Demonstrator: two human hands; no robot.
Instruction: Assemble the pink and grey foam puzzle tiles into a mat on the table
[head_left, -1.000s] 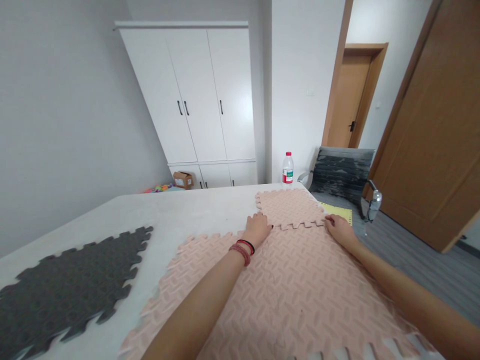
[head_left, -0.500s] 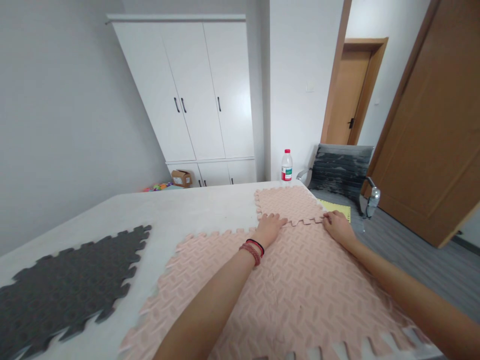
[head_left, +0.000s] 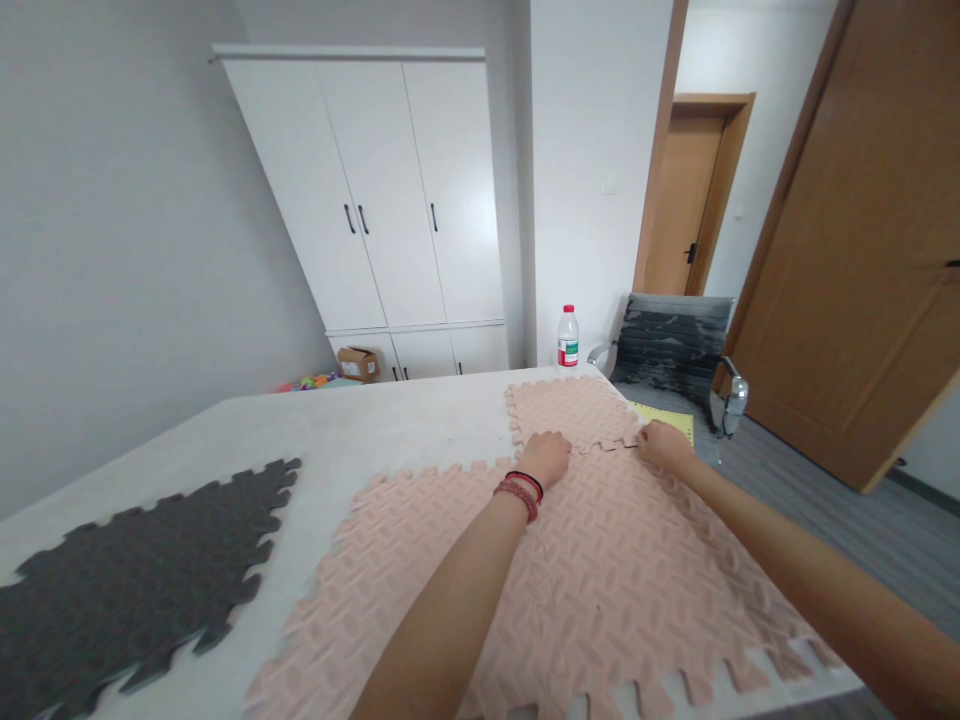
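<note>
Our two hands are apart from each other, both at the seam where the far pink mat (head_left: pixel 566 408) meets the near pink mat (head_left: pixel 600 560). The left hand (head_left: pixel 546 458) rests on the seam toward its left end, fingers curled under; we cannot tell whether they grip the foam or only press on it. The right hand (head_left: pixel 664 443) is at the seam's right end, by the right edge of the counter (head_left: pixel 397 420), with its fingers bent against the mat edge; their hold is hidden from us. Between our hands, thin dark lines show along the interlocking teeth.

The far mat lies just beyond our hands, close to the counter's far right corner. The near mat spreads from the seam back beneath our forearms toward the near edge, its toothed border running along there. We wear bracelets (head_left: pixel 521 488) on the left wrist.

Well to the left of both hands, a dark grey mat (head_left: pixel 150 570) lies toward the counter's left side. A bottle (head_left: pixel 568 338) with a red cap stands upright at the far edge, near the far right corner.
</note>
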